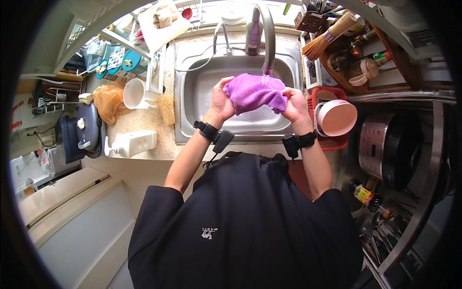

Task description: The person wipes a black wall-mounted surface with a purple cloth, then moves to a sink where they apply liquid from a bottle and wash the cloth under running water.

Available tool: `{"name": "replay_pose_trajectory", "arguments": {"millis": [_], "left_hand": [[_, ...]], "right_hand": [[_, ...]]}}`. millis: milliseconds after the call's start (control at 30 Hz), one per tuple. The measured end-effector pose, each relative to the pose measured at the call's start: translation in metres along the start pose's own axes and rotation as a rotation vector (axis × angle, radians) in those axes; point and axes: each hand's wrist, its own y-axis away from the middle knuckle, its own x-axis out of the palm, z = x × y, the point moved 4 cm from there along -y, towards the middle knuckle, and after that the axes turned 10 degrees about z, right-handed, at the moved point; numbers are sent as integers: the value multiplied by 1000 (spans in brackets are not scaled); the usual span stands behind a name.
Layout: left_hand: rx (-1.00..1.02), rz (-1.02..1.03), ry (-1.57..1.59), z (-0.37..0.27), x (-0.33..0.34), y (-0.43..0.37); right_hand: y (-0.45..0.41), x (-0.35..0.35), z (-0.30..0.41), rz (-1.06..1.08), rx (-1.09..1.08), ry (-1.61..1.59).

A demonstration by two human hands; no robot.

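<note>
A purple cloth is spread between my two hands over the stainless steel sink. My left hand grips its left edge, and my right hand grips its right edge. Water runs from the curved metal faucet onto the top of the cloth. The cloth sags a little in the middle and hides part of the basin. Each wrist wears a black strap with a small black device. Behind the sink rim stands a metallic bottle, close to the faucet.
Left of the sink are a loofah sponge, a white mug, an orange plastic bag and a white pump bottle lying down. At right, a pink bucket rests by a red basket, near a rice cooker.
</note>
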Motion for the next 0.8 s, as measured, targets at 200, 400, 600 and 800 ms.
{"name": "replay_pose_trajectory", "arguments": {"millis": [200,400,600,800], "left_hand": [[-42,-2,-38,2,1,8],[91,-251,-519,6,-24,26],[319,-431,-1069,-5,-28,54],[352,-433,-962,-39,-47,81]], "right_hand": [[8,19,-10,-74,-2,91],[31,48,-33,-71,-119,239],[31,63,-69,-201,-148,573],[27,30,-73,-219,-58,769]]}}
